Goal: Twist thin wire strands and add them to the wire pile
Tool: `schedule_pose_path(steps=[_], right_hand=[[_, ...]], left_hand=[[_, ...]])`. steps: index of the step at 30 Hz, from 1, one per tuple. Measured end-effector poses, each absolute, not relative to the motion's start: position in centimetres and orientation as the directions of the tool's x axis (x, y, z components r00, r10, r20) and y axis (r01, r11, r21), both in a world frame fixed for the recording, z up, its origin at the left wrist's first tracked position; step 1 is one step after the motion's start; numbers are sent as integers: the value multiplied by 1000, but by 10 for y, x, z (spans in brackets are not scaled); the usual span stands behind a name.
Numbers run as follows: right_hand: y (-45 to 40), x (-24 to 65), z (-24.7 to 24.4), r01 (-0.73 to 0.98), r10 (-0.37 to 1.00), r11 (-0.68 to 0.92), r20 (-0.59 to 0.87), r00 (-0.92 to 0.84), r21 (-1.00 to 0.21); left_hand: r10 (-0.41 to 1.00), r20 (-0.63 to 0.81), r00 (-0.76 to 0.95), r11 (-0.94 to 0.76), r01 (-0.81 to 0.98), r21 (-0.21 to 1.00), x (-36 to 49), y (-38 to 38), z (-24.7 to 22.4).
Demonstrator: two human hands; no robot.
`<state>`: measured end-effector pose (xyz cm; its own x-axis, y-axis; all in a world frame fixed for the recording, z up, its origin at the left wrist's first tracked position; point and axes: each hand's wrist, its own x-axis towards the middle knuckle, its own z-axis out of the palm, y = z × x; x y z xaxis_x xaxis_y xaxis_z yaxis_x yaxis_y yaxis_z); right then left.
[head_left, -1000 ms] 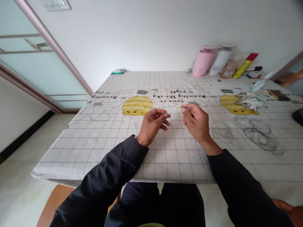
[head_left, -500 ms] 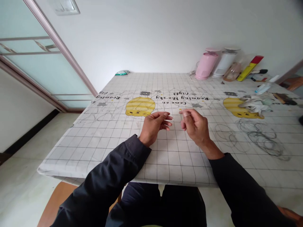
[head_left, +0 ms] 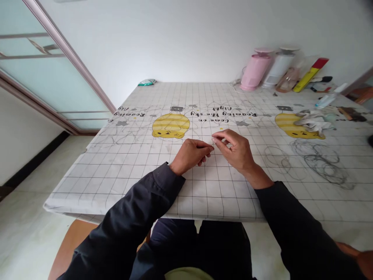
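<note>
Over the middle of the table, my left hand [head_left: 192, 154] is closed, with thumb and forefinger pinched together. Close beside it my right hand [head_left: 234, 149] also pinches, its fingertips almost meeting those of the left. Whatever lies between the fingertips is too small or thin to make out. Under both hands spreads a white checked tablecloth [head_left: 186, 194] printed with yellow balloon faces and upside-down lettering. Loose coils of thin dark line [head_left: 325, 163] lie to the right of my right hand, and fainter strands [head_left: 119, 140] trail over the cloth at the left.
Against the wall stand a pink cylinder-shaped device [head_left: 255, 72], a white one [head_left: 279, 70] and a yellow-red box [head_left: 311, 76]. A crumpled cloth [head_left: 314, 121] and a clear bottle [head_left: 330, 96] lie at the right. A green packet [head_left: 147, 82] rests at the far left corner.
My right hand has moved left and its fingertips have come up close to my left hand. The left fingers, earlier more spread, have drawn together. The view has tipped down slightly.
</note>
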<state>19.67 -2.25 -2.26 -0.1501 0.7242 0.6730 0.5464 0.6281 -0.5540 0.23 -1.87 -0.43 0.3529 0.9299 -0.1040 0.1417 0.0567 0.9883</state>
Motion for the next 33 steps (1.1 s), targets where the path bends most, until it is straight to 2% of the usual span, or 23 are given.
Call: schedule_pose_path(steps=[4, 8, 16, 23, 33], right_hand=[[-27, 198, -20, 605, 717, 600, 688, -116, -523], [-30, 198, -19, 608, 714, 602, 689, -121, -517], [-34, 195, -16, 526, 765, 605, 620, -176, -597], [-31, 197, -15, 471, 705, 689, 659, -261, -551], [-33, 198, -9, 426, 741, 668, 595, -311, -610]], left_hand=[[899, -173, 401, 174, 33, 984, 0, -14, -6], [903, -210, 375, 231, -13, 973, 1, -13, -7], [933, -228, 277, 258, -76, 963, 5, -12, -10], [942, -222, 250, 264, -145, 954, 5, -10, -11], [942, -233, 241, 273, -146, 951, 9, -14, -16]])
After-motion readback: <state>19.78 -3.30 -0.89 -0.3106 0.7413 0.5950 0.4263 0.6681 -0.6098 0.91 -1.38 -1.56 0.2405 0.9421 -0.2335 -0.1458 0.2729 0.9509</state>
